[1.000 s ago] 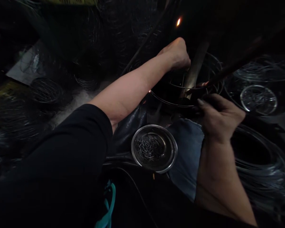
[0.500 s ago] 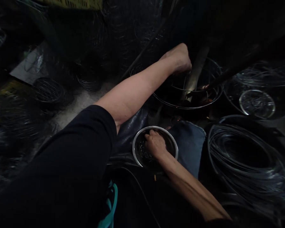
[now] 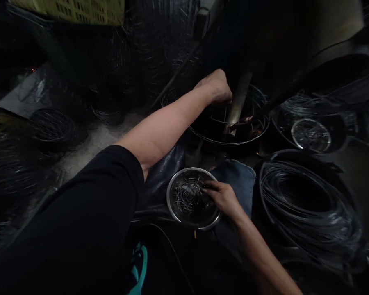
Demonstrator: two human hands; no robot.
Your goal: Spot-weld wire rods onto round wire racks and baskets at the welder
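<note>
A round metal bowl (image 3: 170, 207) holds a tangle of short thin wire pieces (image 3: 186, 196). My right hand (image 3: 226, 198) is over the bowl's right side, with thumb and fingers drawn together in a pinch. Whether a wire piece sits between them is too dark to see. Farther ahead, my left hand (image 3: 217, 88) is closed, its back toward me and its fingertips hidden. It is by large wire hoops (image 3: 230, 141) that surround a pale flat bar (image 3: 240, 102). What the left hand grips cannot be made out.
A tub of coiled wire (image 3: 310, 209) stands on the right. Behind it is a smaller round dish of wire pieces (image 3: 311, 135). A blue cloth (image 3: 241, 180) lies beside the bowl. A yellow crate (image 3: 70, 10) and more wire coils (image 3: 52, 123) are on the left.
My right hand has drawn back from the middle of the bowl to its right side, uncovering the wire pieces. The left hand stays closed by the hoops. The view has shifted slightly.
</note>
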